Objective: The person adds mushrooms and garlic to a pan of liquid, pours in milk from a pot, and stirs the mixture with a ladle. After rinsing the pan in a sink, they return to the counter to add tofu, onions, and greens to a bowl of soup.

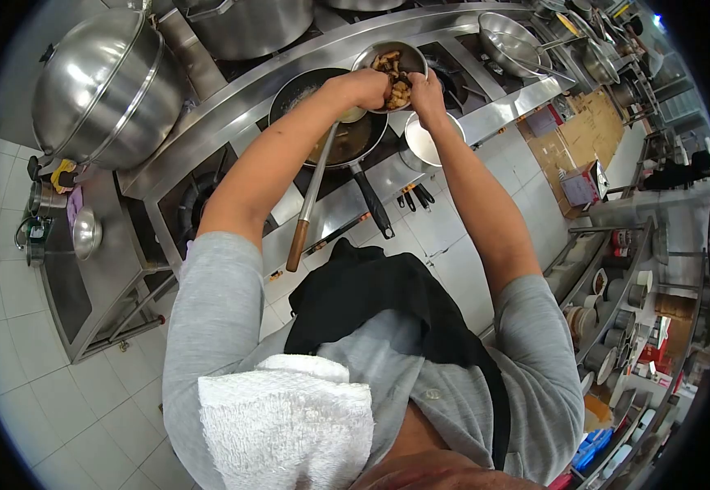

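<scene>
A metal bowl [365, 57] holding browned food pieces [388, 61] is raised at the far edge of the dark frying pan [378, 135]. My left hand [365, 88] is closed at its near left rim, with the fingertips partly hidden against the food. On the right side, my right hand [427, 100] grips the rim. Brown liquid [347, 143] lies in the pan, partly covered by my left forearm. A long-handled ladle [312, 192] with a wooden grip leans across the pan's near edge. Its head is mostly hidden. Right of the pan stands a round container [428, 143] with a white inside.
Large steel pots [253, 28] stand behind the stove's raised ledge [290, 61]. A big domed steamer [110, 86] is at the left. Another wok [510, 41] sits on the right burner. Shelves [616, 327] with containers line the right side; flattened cardboard [584, 135] lies on the floor.
</scene>
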`<state>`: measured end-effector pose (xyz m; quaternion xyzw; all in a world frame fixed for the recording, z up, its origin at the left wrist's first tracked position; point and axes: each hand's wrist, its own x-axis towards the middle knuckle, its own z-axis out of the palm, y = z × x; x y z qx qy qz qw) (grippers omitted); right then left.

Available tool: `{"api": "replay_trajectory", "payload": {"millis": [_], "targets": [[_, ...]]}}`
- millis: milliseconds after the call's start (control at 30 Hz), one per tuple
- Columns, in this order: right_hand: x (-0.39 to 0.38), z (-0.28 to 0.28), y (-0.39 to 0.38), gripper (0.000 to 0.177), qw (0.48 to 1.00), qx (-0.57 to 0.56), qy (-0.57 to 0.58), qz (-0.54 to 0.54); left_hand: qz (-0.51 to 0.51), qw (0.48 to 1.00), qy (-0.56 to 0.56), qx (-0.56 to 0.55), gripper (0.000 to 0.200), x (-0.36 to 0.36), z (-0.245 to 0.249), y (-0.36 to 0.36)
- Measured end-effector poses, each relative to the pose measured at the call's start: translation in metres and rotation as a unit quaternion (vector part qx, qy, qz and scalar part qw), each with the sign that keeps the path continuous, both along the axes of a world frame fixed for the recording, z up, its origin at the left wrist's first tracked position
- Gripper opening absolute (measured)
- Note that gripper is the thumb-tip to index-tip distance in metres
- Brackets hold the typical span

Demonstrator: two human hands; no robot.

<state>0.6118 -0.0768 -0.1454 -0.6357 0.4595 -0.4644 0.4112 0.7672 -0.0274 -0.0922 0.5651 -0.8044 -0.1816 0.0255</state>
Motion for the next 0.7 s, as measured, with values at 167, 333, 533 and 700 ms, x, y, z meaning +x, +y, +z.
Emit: {"api": "replay_trajectory", "payload": {"millis": [167, 333, 533, 700], "targets": [[-0.005, -0.001, 0.002, 0.038, 0.999, -0.021, 0.041, -0.027, 0.013, 0.996, -0.082, 0.046, 0.025, 0.002, 0.007, -0.004], [-0.012, -0.001, 0.0, 0.039, 0.999, 0.039, 0.014, -0.025, 0.049, 0.996, -0.045, 0.057, 0.024, 0.013, 0.036, 0.002], [-0.013, 0.005, 0.009, 0.033, 0.991, 0.112, -0.068, 0.026, -0.047, 0.976, 0.078, -0.197, 0.027, 0.004, 0.007, -0.009], [-0.019, 0.018, 0.014, 0.028, 0.95, -0.107, 0.252, 0.151, -0.117, 0.962, 0.063, -0.239, 0.024, -0.004, -0.002, -0.013]]}}
